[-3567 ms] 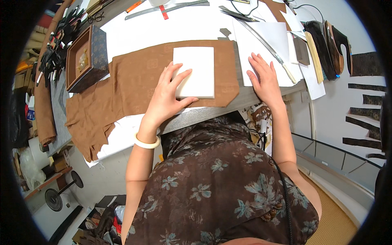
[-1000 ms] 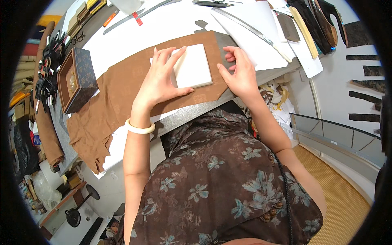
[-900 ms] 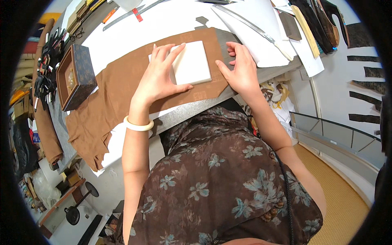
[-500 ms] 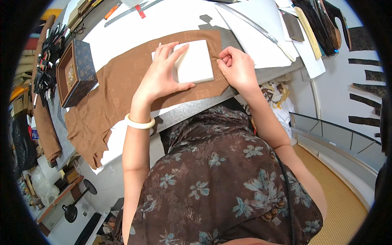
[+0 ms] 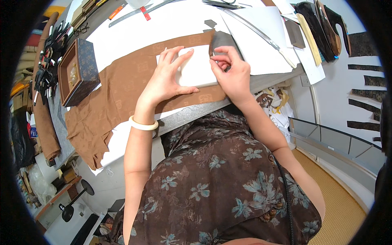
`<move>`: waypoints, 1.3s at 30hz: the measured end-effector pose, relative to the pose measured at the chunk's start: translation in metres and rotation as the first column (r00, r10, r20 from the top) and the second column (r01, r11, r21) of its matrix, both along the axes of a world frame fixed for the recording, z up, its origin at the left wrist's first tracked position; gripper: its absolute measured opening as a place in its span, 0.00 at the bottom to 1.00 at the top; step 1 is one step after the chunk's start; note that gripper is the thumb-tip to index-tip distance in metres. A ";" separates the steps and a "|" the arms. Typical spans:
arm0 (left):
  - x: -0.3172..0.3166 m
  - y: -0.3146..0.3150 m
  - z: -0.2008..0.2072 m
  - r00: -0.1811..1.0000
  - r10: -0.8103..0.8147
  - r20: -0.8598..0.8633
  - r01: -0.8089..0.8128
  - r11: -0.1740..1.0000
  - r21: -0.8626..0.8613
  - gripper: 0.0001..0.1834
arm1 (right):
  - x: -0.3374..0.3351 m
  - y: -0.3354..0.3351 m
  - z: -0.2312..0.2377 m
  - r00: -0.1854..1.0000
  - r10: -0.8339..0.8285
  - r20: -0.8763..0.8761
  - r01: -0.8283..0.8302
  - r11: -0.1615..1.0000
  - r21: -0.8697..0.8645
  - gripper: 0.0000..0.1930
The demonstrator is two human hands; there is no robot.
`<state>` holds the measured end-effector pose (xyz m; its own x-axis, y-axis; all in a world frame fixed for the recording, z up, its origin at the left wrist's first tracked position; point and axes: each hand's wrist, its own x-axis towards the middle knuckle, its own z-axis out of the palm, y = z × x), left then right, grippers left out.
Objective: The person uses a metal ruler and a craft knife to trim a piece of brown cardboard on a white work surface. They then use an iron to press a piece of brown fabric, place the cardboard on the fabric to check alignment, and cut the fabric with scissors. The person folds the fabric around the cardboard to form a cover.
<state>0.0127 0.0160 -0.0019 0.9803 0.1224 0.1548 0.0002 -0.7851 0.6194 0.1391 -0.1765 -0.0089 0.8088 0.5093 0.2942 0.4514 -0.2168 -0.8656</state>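
Observation:
A white rectangular block lies on a sheet of brown patterned fabric spread over the table. My left hand spans the block's left part, fingertips on top and thumb along its near edge, steadying it. At the block's right side my right hand is closed in a pinch on the fabric's right edge. That edge is lifted and turned up toward the block, showing a strip of darker underside near the far corner. Folded fingers hide the exact pinch point.
A dark patterned box with a brown inside stands at left, beside a fabric roll. Beyond lie a metal ruler and an orange-handled tool. At right, a long metal blade with a pale handle rests on white sheets.
My right hand has moved left and lifted the fabric's right edge up against the block, baring grey table. My left hand and the block have shifted slightly right and nearer.

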 end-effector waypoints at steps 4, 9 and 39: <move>0.001 0.000 0.000 1.000 0.001 -0.006 -0.001 1.000 0.000 0.60 | -0.009 -0.001 -0.011 0.961 0.060 0.271 -0.069 0.997 0.022 0.14; -0.001 0.000 0.000 1.000 0.000 -0.003 0.000 1.000 0.002 0.60 | -0.009 -0.011 -0.007 0.895 0.122 0.428 -0.106 0.992 -0.061 0.13; 0.067 0.005 -0.022 0.955 0.264 0.132 -0.279 0.953 0.117 0.59 | 0.318 -0.044 0.049 0.985 0.080 0.155 0.034 0.785 -0.619 0.06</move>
